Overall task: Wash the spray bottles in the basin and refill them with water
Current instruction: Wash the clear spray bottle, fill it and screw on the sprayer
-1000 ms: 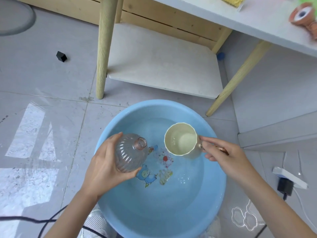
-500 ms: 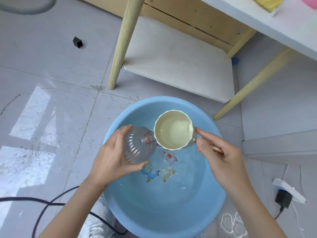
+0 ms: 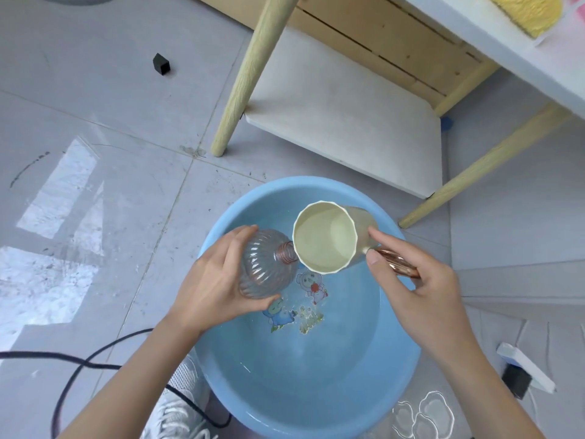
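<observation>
Head view: blue basin [image 3: 316, 391] on the floor, holding water, with cartoon figures [image 3: 311, 286] printed on its bottom. Both forearms reach over it. Left hand [image 3: 209, 289] wraps fingers and thumb round the ribbed clear bottle [image 3: 262, 264], neck pointing right. Right hand [image 3: 421, 289] pinches the copper handle [image 3: 399, 264] of the cream cup [image 3: 326, 239], which is tipped with its rim at the bottle neck.

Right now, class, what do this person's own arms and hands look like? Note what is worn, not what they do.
The left hand and right hand are bare: no gloves, and no rings, watch or bracelets show. The left forearm and right forearm run uncovered to the picture's bottom edge, so no sleeves are in view. The right thumbnail is short and looks unpainted.
</observation>
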